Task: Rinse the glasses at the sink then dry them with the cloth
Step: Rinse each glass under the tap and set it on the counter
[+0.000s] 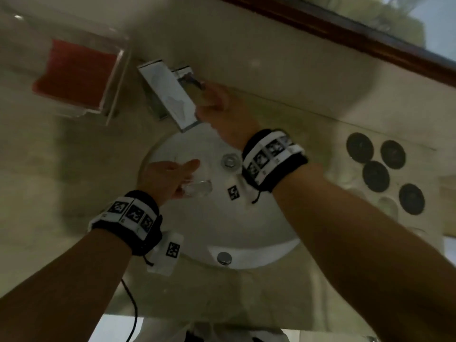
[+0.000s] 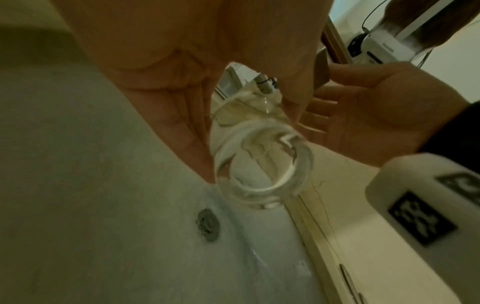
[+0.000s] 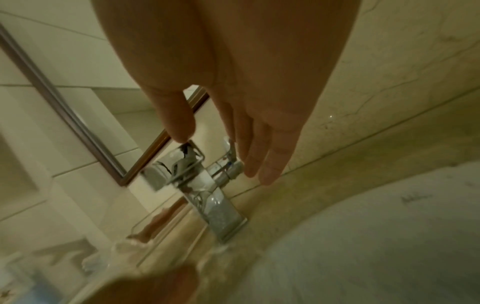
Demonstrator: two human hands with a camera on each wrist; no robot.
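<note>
My left hand [image 1: 170, 176] grips a small clear glass [image 1: 198, 188] over the white sink [image 1: 246, 230], left of the drain [image 1: 229, 160]. In the left wrist view the glass [image 2: 262, 168] is tilted with its thick base toward the camera, and my fingers [image 2: 182, 123] curl round its side. My right hand [image 1: 217, 104] reaches to the chrome faucet [image 1: 170, 95] at the back. In the right wrist view its thumb touches the top of the faucet [image 3: 207, 189], and its straight fingers [image 3: 270, 162] lie beside the lever [image 3: 231, 152]. A red cloth [image 1: 74, 70] lies at the back left.
The red cloth sits in a clear acrylic tray [image 1: 116, 90] on the beige stone counter. Several dark round coasters [image 1: 375, 176] lie right of the sink. A wood-framed mirror [image 1: 345, 33] runs along the back wall. A black cable [image 1: 133, 312] hangs near the front edge.
</note>
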